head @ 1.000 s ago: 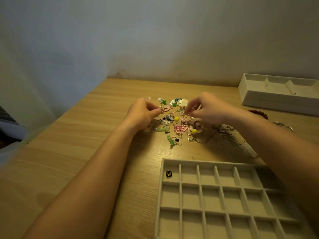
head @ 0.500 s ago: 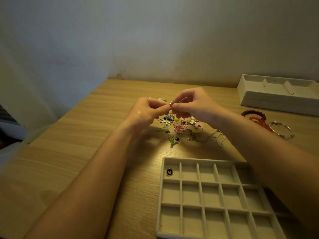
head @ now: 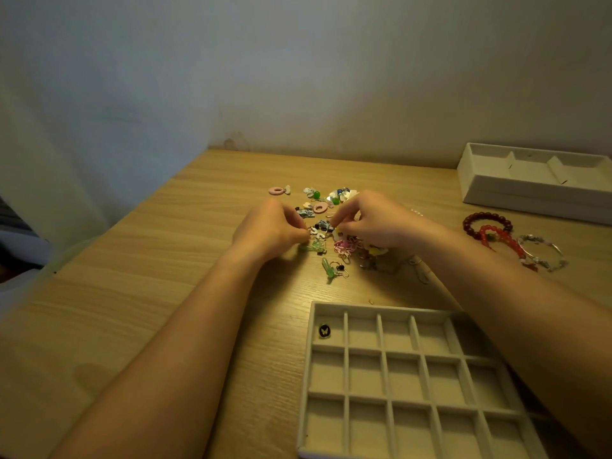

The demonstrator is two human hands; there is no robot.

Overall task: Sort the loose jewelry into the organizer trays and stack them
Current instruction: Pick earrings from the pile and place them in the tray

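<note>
Pale wood-grain table (head: pixel 149 293) under everything, bare to the left of the left hand (head: pixel 270 228). That hand knuckles-up, fingers curled, thumb and forefinger tips pressed together at the left edge of the loose jewelry (head: pixel 323 225); cannot tell if pinching anything, too small. Just beyond its knuckles, a flat pink ring-shaped earring (head: pixel 276 190), apart from the rest. Between the two hands and spilling under the right one, the heap itself: small mixed earrings, glossy green beads, pale shell-like petals, a blue-patterned square, looped pink chain links, thin wire hooks. Nearer than the fingertips and set off from the heap, a translucent green drop earring (head: pixel 328 268) on a wire hoop. Nearer still, below both wrists, a grey felt-lined organizer tray (head: pixel 381 308), square compartments in a grid, flat on the table; in its far-left corner cell, a single dark oval piece (head: pixel 325 330) with a white butterfly. Then the right hand (head: pixel 377 221), arched over the heap, fingers bent, thumb and forefinger tips meeting near its middle; cannot tell what, if anything, caught between them. Right of the right forearm, three bracelets lying against one another: a dark red bead bracelet (head: pixel 486 214), a brighter red bead bracelet (head: pixel 508 240), a thin silver bangle (head: pixel 538 239). Beyond those, far right, a second felt tray (head: pixel 530 200) with wider, longer compartments.
</note>
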